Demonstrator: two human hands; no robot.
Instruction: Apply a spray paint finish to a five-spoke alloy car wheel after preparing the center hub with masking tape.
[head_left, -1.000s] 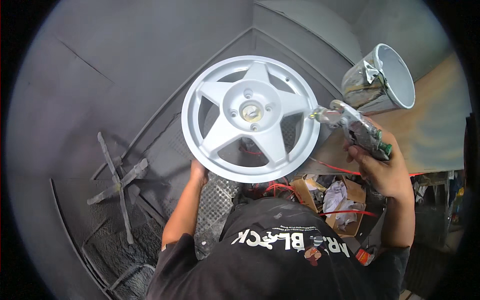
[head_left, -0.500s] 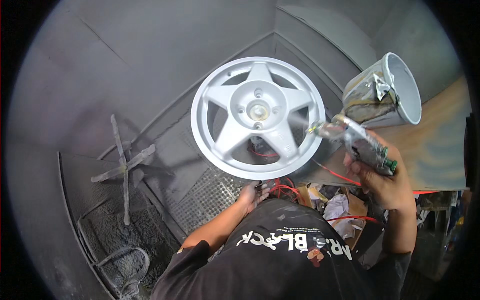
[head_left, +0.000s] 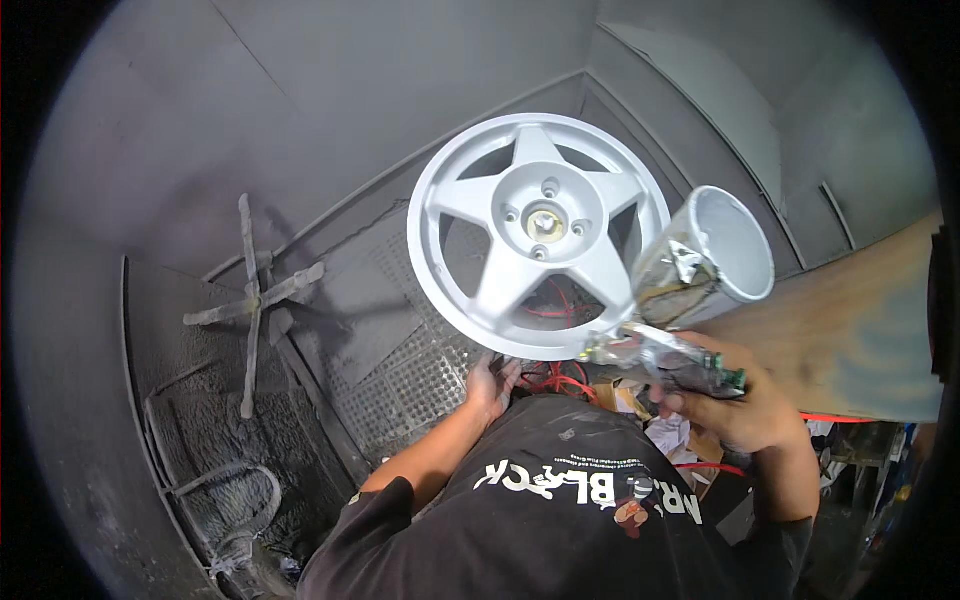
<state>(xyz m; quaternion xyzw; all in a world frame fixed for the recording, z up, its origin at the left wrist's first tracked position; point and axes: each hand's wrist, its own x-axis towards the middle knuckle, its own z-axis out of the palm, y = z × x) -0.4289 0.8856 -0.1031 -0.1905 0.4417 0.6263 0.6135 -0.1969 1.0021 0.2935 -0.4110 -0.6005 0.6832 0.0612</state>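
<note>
My right hand [head_left: 735, 400] is closed around a paint-spattered spray gun [head_left: 670, 362]. Its nozzle points left, over the lower right rim of a pale silver car wheel rim [head_left: 520, 275]. Fixed to the gun is a large paint cup [head_left: 665, 280], smeared with paint and tilted, hiding part of the wheel's right edge. The wheel has a five-pointed star of spokes and faces up toward me. Just beneath its near edge, my left hand [head_left: 490, 388] has its fingers curled, and what they hold there is hidden.
A grey-coated cross-shaped stand [head_left: 254, 302] is at the left. Red hose [head_left: 560, 380] runs under the wheel, above a perforated metal floor [head_left: 425, 385]. Boxes with crumpled paper [head_left: 675, 435] lie beside my right arm. A paint-stained board [head_left: 850, 340] extends at the right; grey walls surround the space.
My right hand has brought the spray gun down and left, from beside the wheel to its lower right rim. The mist seen earlier at the nozzle no longer shows. The wheel's spokes have turned slightly.
</note>
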